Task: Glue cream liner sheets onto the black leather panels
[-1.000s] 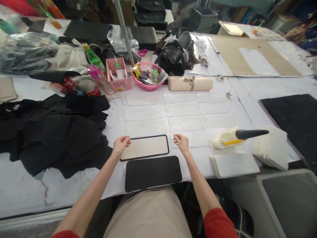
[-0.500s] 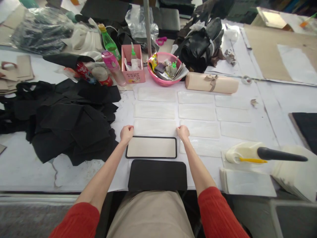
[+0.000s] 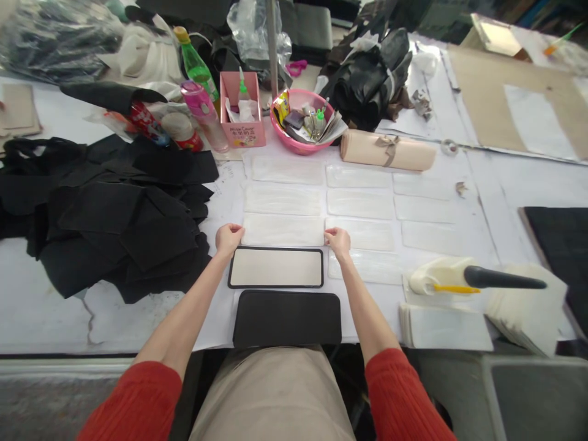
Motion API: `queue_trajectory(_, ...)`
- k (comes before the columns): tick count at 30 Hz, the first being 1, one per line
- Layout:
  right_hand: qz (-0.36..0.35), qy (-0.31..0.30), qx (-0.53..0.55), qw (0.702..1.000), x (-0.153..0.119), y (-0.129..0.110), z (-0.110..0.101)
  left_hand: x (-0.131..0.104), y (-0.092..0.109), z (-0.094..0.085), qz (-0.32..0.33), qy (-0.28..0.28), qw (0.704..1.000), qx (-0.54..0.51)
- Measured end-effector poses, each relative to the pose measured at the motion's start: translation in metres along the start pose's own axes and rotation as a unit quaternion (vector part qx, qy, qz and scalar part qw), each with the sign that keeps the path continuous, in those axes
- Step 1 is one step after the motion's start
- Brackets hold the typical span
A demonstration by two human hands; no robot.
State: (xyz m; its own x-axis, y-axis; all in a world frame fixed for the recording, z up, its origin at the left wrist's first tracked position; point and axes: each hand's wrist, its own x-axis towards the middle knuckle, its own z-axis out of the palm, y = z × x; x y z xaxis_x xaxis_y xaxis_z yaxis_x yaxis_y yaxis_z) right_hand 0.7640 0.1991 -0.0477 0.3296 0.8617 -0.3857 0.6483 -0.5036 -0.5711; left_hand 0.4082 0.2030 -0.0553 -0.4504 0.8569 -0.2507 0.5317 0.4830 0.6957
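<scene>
One cream panel (image 3: 275, 267) is edged in black, one black panel (image 3: 288, 318) left bare; a whitish strip's (image 3: 283, 230) ends are pinched by left hand (image 3: 229, 238) and right hand (image 3: 339, 241).

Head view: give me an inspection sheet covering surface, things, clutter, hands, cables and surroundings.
Surface: white table, with a dark crack-like line at front left.
Things: pale panel between the hands; black-edged panel nearer the body, then a black panel.
Clutter: heap of black pieces at left; pink bowl, pink box and tied roll behind the panels.
Hands: left and right at opposite ends of the pale panel; grip unclear.
Cables: none identifiable; thin pale curve behind the green bottle, nature unclear.
Surroundings: upright pole beyond the bowl; grey bin at front right.
</scene>
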Motion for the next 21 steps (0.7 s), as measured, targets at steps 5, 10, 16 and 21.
queue_trajectory(5,-0.024,0.021,0.035,0.999,-0.007,0.008,0.003,-0.011,0.019,-0.01,0.028,-0.027,0.992,-0.124)
queue_trajectory(10,-0.041,0.028,0.053,0.997,-0.012,0.007,0.007,-0.03,0.056,-0.029,0.024,-0.101,0.961,-0.258)
queue_trajectory(16,-0.052,0.052,0.078,0.994,-0.023,0.002,0.01,-0.054,0.105,-0.056,0.027,-0.154,0.925,-0.346)
queue_trajectory(21,-0.051,0.071,0.13,0.988,-0.04,0.004,0.011,-0.083,0.139,-0.085,0.021,-0.206,0.876,-0.435)
